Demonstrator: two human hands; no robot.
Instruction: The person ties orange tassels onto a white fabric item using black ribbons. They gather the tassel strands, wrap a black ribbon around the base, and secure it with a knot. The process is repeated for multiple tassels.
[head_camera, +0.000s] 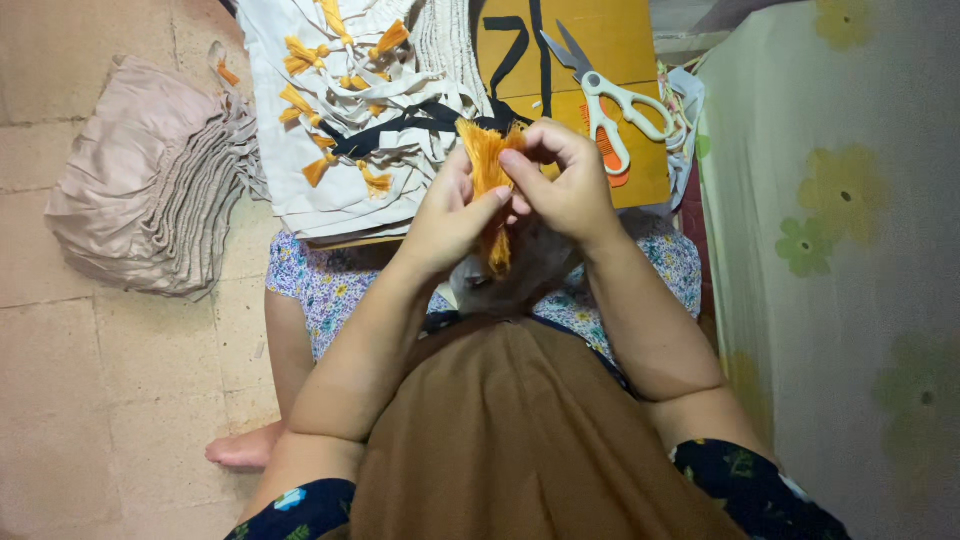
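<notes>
left hand (447, 213) grip: pinching tassel (488, 175) | right hand (567, 183) grip: closed on tassel top | scissors (605, 100): right of tassel, on board (610, 45)

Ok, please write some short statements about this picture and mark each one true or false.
1. Both hands hold an orange tassel. True: the left hand and right hand pinch it with their fingers.
2. The scissors are in the right hand. False: they lie on the yellow board.
3. A stack of folded beige cloth lies on the floor. True.
4. The tassels on the white fabric pieces are blue. False: they are orange.
</notes>
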